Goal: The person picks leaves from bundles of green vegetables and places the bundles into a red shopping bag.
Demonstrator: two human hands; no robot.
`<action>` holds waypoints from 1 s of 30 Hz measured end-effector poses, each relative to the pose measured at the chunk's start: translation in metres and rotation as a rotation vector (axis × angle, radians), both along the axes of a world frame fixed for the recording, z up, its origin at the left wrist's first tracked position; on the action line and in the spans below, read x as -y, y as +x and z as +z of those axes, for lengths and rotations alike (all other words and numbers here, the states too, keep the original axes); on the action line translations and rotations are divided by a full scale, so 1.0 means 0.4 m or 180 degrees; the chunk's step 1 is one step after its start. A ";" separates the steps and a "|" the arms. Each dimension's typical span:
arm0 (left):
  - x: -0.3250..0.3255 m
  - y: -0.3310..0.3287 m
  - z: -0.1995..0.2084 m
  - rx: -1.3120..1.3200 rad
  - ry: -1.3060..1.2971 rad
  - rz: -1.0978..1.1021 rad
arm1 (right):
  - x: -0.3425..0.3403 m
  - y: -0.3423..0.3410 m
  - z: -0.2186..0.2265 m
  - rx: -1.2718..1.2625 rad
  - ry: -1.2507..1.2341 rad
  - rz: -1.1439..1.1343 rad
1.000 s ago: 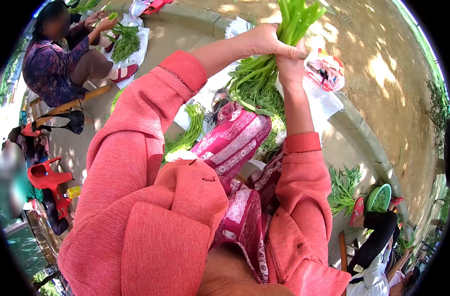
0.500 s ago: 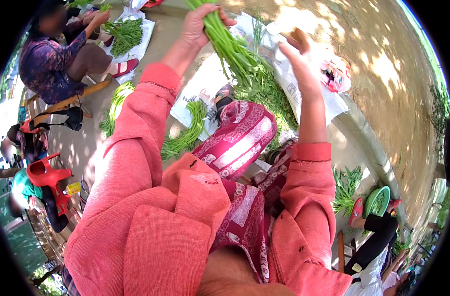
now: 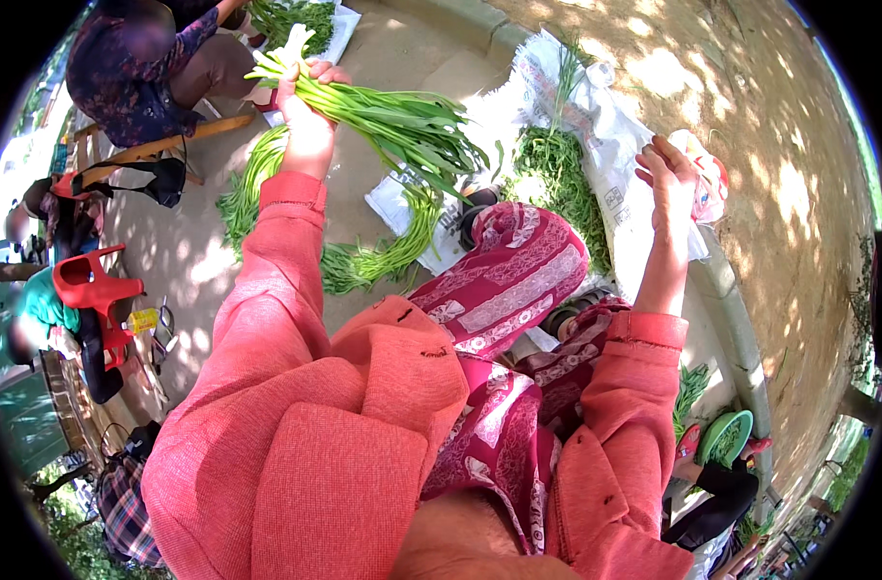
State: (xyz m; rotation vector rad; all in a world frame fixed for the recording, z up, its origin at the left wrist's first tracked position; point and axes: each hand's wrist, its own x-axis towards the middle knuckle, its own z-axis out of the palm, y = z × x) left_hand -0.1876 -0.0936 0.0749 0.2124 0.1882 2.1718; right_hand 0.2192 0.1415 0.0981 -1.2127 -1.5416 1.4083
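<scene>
Roughly midway: left hand [image 3: 305, 106] fingers clamped round green stalk bunch [image 3: 392, 121], right hand [image 3: 671, 172] empty w/ fingers spread, loose greens [image 3: 557, 184] still unsorted on sacks [image 3: 615, 145].

I see bare, sun-dappled ground [image 3: 199, 261] carrying everything here. A long curved row of green stalks [image 3: 363, 261] lies directly on it, running from beside my left sleeve toward my knee. White sacks [image 3: 615, 155] are spread flat on the ground further right, with a loose heap of fine green leaves [image 3: 557, 179] on top of them. A concrete kerb [image 3: 726, 309] runs along the sacks' right edge. A red plastic stool [image 3: 88, 280] stands at the far left.
</scene>
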 end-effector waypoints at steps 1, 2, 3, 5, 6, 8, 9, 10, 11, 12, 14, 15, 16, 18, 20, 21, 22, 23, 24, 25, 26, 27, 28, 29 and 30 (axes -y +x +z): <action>0.014 0.002 -0.005 -0.0110 0.0072 0.0056 | -0.003 -0.002 -0.009 0.0021 0.0020 0.0039; 0.030 0.005 -0.006 -0.0043 0.0198 -0.0059 | -0.006 -0.004 -0.019 0.0043 0.0038 0.0077; 0.038 0.001 -0.012 0.0013 0.0382 -0.0190 | -0.012 -0.009 -0.029 0.0134 0.0067 0.0067; 0.054 0.003 -0.018 0.0040 0.0571 -0.0305 | -0.019 -0.002 -0.040 0.0464 0.0380 0.0200; 0.060 0.003 -0.021 0.0070 0.0622 -0.0386 | -0.024 0.003 -0.045 0.0630 0.0538 0.0270; 0.072 0.005 -0.018 0.0127 0.0714 -0.0541 | -0.028 0.009 -0.057 0.0898 0.0782 0.0257; 0.082 0.005 -0.016 0.0034 0.0652 -0.0504 | -0.029 0.013 -0.063 0.0998 0.0803 0.0259; 0.099 -0.004 -0.022 -0.0063 0.0537 -0.0421 | -0.026 0.012 -0.065 0.1092 0.0822 0.0276; 0.117 -0.016 -0.027 -0.0158 0.0421 -0.0336 | -0.024 0.012 -0.066 0.1134 0.0794 0.0247; 0.138 -0.029 -0.031 -0.0253 0.0303 -0.0247 | -0.024 0.012 -0.065 0.1276 0.0824 0.0250; 0.188 -0.062 -0.038 -0.0752 -0.0420 0.0034 | -0.027 0.025 -0.062 0.1569 0.0878 0.0237; 0.221 -0.083 -0.050 -0.0966 -0.0917 0.0199 | -0.029 0.031 -0.066 0.1487 0.0844 0.0239; 0.254 -0.111 -0.066 -0.1183 -0.1405 0.0351 | -0.035 0.042 -0.065 0.1487 0.0901 0.0268; 0.337 -0.169 -0.101 -0.1287 -0.2293 0.0426 | -0.041 0.049 -0.065 0.1559 0.0956 0.0310; 0.399 -0.174 -0.131 -0.2580 -0.4202 0.1180 | -0.031 0.053 -0.057 0.1581 0.0884 0.0237; 0.438 -0.176 -0.148 -0.3142 -0.4665 0.1030 | -0.031 0.050 -0.060 0.1588 0.0867 0.0255; 0.494 -0.181 -0.172 -0.3702 -0.5130 0.0868 | -0.036 0.045 -0.065 0.1588 0.0849 0.0289; 0.539 -0.176 -0.197 -0.4265 -0.5575 0.0663 | -0.037 0.040 -0.069 0.1620 0.0857 0.0298; 0.580 -0.169 -0.224 -0.4938 -0.5914 0.0465 | -0.038 0.038 -0.071 0.1653 0.0867 0.0303; 0.614 -0.157 -0.247 -0.5629 -0.6224 0.0241 | -0.038 0.036 -0.072 0.1680 0.0877 0.0308; 0.645 -0.142 -0.271 -0.5576 -0.6395 -0.0081 | -0.042 0.035 -0.080 0.1686 0.0866 0.0348; 0.667 -0.127 -0.300 -0.5511 -0.6553 -0.0410 | -0.045 0.039 -0.085 0.1695 0.0857 0.0385; 0.704 -0.134 -0.347 -0.5512 -0.6796 -0.0716 | -0.049 0.041 -0.090 0.1677 0.0846 0.0432; 0.716 -0.124 -0.382 -0.4918 -0.7022 -0.1130 | -0.054 0.048 -0.098 0.1683 0.0781 0.0477; 0.738 -0.109 -0.418 -0.5002 -0.7084 -0.1073 | -0.053 0.043 -0.104 0.1714 0.0735 0.0491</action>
